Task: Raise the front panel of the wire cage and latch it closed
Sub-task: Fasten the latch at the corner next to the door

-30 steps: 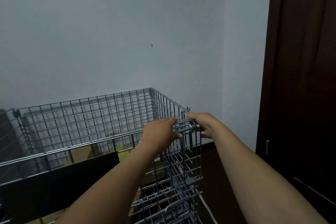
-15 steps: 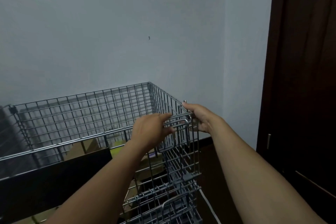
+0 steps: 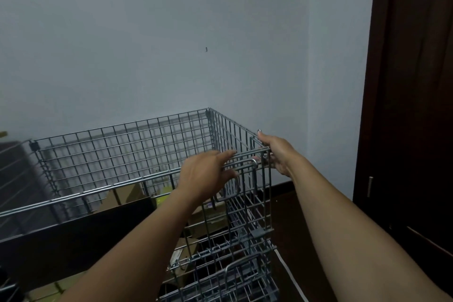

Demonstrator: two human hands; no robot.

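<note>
A grey wire cage [image 3: 127, 149] stands open-topped against the wall. Its front panel [image 3: 73, 197] is raised, and its top rail runs from the left edge to the cage's front right corner. My left hand [image 3: 208, 174] rests on that rail near the corner, fingers stretched over the hooked wire latch [image 3: 253, 163]. My right hand [image 3: 275, 152] grips the top of the right side panel at the same corner from outside. The latch hook sits between the two hands; whether it is engaged cannot be told.
Cardboard boxes [image 3: 208, 218] and a dark board [image 3: 73, 235] lie inside the cage. A dark wooden wardrobe [image 3: 411, 130] stands close on the right. A lower wire panel with a handle [image 3: 235, 272] shows at the cage's bottom front. The wall is right behind.
The view has tilted slightly, so the cage sits lower in frame. My left hand has slid a little along the rail toward the latch; my right hand stays at the corner.
</note>
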